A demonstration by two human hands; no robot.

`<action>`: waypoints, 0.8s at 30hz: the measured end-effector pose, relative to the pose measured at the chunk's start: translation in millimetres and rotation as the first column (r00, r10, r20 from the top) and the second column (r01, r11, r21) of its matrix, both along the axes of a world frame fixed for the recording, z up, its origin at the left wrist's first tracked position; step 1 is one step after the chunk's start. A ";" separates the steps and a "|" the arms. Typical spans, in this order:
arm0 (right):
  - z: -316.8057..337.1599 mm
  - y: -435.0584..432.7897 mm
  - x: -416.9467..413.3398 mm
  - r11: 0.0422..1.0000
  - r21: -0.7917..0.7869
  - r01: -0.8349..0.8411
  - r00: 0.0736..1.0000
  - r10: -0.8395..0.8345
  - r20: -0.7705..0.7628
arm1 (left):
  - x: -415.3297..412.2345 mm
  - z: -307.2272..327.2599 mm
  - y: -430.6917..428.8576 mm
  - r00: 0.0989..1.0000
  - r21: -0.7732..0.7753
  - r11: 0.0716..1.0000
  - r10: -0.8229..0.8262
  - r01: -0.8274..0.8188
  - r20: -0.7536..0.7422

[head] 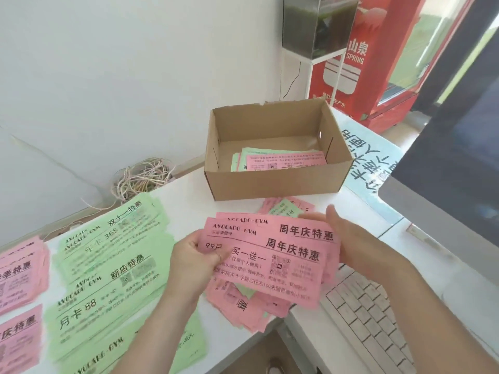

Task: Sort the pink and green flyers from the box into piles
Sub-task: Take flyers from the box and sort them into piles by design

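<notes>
Grip status: the left hand (193,263) pinches the left edge of a small fan of pink flyers (270,255), thumb on the printed face and fingers underneath. The right hand (348,238) stands against the fan's right edge with its palm turned inward. Its fingers pass behind the paper, so I cannot tell from where I stand whether it pinches the sheets or only steadies them. The fan is held just above the table (189,190), over a loose heap of mixed flyers (243,306) at the table's front edge.

Location of remaining stock:
- The cardboard box (270,184) sits behind the hands, open at the top. A few flyers (283,160), green with a pink one on top, lie on its floor.
- Green piles (113,265) are laid out to the person's left.
- Pink piles (19,265) lie beyond them at the far left edge of the view.
- A keyboard (364,319) lies just to the right of the heap, under a monitor (459,157).

Step in hand, as judged: collecting and squaring same-coloured sheets before they are placed. The task looks well advanced but not complete, since both the heap and the box hold unsorted sheets.

Next move, as judged: carry the pink fan left, across the green piles, and set it on a pink pile. This calls for:
1. A firm pinch, so that the offset sheets do not slip apart.
2. Enough height to avoid disturbing the green stacks in passing.
3. A check that no green sheet is hidden within the fan.
</notes>
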State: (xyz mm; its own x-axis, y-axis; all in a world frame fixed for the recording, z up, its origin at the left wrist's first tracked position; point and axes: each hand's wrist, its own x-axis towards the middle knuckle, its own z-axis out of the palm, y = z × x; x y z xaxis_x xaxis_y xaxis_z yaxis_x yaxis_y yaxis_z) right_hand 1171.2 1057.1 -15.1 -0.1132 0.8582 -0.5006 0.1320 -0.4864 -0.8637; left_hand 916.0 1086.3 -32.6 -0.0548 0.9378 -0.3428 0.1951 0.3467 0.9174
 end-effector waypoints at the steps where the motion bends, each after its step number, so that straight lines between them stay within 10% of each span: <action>1: -1.4 -6.6 -1.3 0.999 0.037 -0.015 0.998 0.013 0.061 | 3.5 -2.4 -1.2 1.000 -0.005 1.000 -0.006 0.005 -0.021; 14: -33.4 -24.1 -15.5 0.973 0.208 0.098 0.745 -0.210 0.633 | -8.4 -12.9 -12.8 0.974 -0.031 0.997 -0.077 0.072 -0.215; 19: -46.3 -3.3 -12.2 0.976 0.216 0.016 0.626 -0.178 0.760 | -12.3 -22.3 -4.4 0.793 -0.005 0.982 -0.155 0.189 -0.590; 24: -53.7 11.2 -30.4 0.992 0.121 -0.027 0.583 -0.083 0.809 | 0.1 -31.3 4.6 0.746 0.076 0.978 -0.098 0.195 -0.659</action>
State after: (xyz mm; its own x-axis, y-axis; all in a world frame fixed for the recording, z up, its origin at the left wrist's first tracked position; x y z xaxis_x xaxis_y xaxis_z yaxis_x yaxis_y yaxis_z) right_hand 1140.8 1068.3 -68.8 0.3176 0.9072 -0.2758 0.7916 -0.4138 -0.4496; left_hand 916.0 1091.0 -63.9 -0.0759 0.9860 -0.1487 0.7975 0.1496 0.5845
